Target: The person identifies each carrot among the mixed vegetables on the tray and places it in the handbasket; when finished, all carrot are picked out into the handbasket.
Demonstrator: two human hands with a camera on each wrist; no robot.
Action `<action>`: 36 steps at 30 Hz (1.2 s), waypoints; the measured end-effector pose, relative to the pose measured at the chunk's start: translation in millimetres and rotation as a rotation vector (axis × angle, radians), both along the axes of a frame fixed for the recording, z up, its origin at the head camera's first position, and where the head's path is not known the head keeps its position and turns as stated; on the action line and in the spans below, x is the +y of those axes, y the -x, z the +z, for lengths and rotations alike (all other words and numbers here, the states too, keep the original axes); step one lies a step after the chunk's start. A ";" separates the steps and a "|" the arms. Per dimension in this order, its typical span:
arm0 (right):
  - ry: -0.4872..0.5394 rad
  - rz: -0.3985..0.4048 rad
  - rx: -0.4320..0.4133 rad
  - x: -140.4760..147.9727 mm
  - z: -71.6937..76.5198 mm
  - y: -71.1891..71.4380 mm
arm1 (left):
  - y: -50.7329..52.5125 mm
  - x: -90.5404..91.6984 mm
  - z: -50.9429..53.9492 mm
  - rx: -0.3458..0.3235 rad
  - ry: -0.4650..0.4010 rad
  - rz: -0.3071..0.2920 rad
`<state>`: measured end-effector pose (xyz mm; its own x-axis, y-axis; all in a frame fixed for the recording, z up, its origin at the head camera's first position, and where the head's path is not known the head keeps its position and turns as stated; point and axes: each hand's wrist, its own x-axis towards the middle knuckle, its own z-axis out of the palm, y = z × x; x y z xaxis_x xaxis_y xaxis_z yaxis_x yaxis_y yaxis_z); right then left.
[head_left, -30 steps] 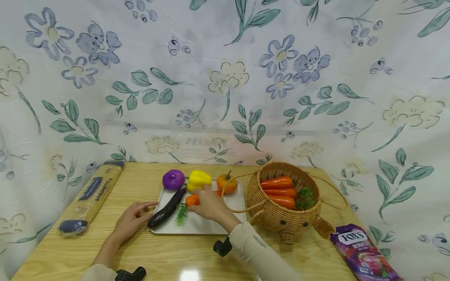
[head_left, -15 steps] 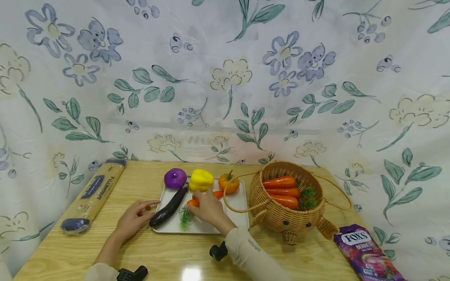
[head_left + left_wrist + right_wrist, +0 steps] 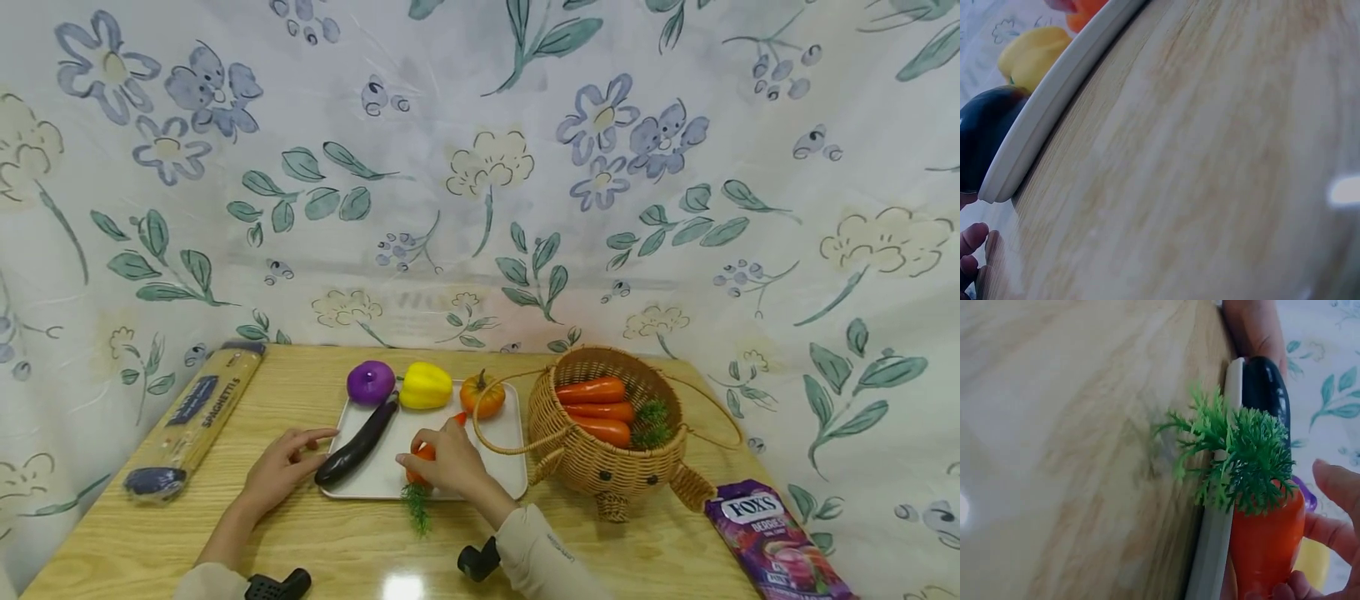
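Note:
My right hand (image 3: 453,458) holds an orange carrot (image 3: 1266,544) above the front part of a white tray (image 3: 382,486). The carrot's green leafy top (image 3: 1241,456) hangs over the tray's front rim. My left hand (image 3: 283,468) rests at the tray's left edge, its fingertips close to the lower end of a dark eggplant (image 3: 356,450). Whether they touch the eggplant or the rim I cannot tell. Behind these, a purple onion-like vegetable (image 3: 371,383), a yellow bell pepper (image 3: 425,386) and a small orange pumpkin (image 3: 482,397) stand along the tray's back.
Right of the tray stands a wicker basket (image 3: 577,467) with animal ears, holding several carrots (image 3: 596,410). One of its handle loops (image 3: 495,450) reaches over the tray. A spaghetti pack (image 3: 197,421) lies at left, a purple Fox's candy bag (image 3: 776,537) at right.
My right hand has drawn the carrot toward the tray's front and turned it, so its leaves have swung over the rim. The left hand has stayed in place.

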<state>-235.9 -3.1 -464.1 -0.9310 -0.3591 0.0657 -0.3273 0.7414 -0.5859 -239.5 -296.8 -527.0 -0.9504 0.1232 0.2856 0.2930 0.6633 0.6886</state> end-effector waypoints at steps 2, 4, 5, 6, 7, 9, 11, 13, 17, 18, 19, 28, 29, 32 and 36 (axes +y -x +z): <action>0.022 0.012 0.025 5.8 -1.5 -2.4 | 0.1 -0.1 -0.7 0.010 -0.001 -0.006; 0.047 0.015 0.046 10.3 -4.2 -4.2 | 0.1 -0.3 -1.2 0.016 -0.001 -0.009; 0.061 0.013 0.057 11.8 -6.1 -5.1 | 0.1 -0.5 -1.3 0.020 0.000 -0.009; 0.074 0.005 0.060 12.7 -8.0 -6.1 | -0.3 -0.8 -1.6 0.022 0.002 -0.011; 0.090 -0.007 0.063 12.9 -10.2 -7.1 | -0.2 -1.1 -1.2 0.022 0.001 -0.009; 0.120 -0.035 0.079 11.7 -15.5 -8.4 | -0.2 -1.7 -0.7 0.019 0.001 -0.008; 0.137 -0.068 0.107 9.1 -21.0 -9.9 | -0.2 -1.9 -0.1 0.015 0.001 -0.006; 0.141 -0.107 0.148 5.8 -25.5 -11.4 | -0.2 -1.7 0.2 0.008 0.000 -0.004; 0.108 -0.207 0.222 -1.2 -30.9 -15.2 | -0.4 -0.9 0.4 0.000 0.000 0.002; 0.100 -0.241 0.236 -2.9 -31.1 -16.3 | -0.4 -0.6 0.5 0.001 0.000 0.004; 0.092 -0.277 0.247 -4.6 -31.3 -17.5 | -0.5 -0.3 0.6 0.001 0.000 0.005; 0.099 -0.559 0.142 -17.8 -33.1 -24.7 | -1.7 1.6 3.2 -0.003 0.001 0.003; 0.110 -0.573 0.122 -18.8 -32.8 -24.8 | -2.0 1.6 3.5 -0.005 0.001 0.003; 0.137 -0.603 0.066 -21.2 -32.0 -24.2 | -2.7 1.3 3.6 -0.011 0.004 0.005; 0.144 -0.630 0.046 -22.4 -31.3 -23.0 | -2.7 1.4 3.7 -0.019 0.006 0.005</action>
<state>-212.9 -25.4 -495.3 -0.9555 0.2708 0.1172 0.1181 0.7149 -0.6892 -236.9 -295.4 -523.4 -0.9563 0.1200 0.2667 0.2764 0.6687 0.6902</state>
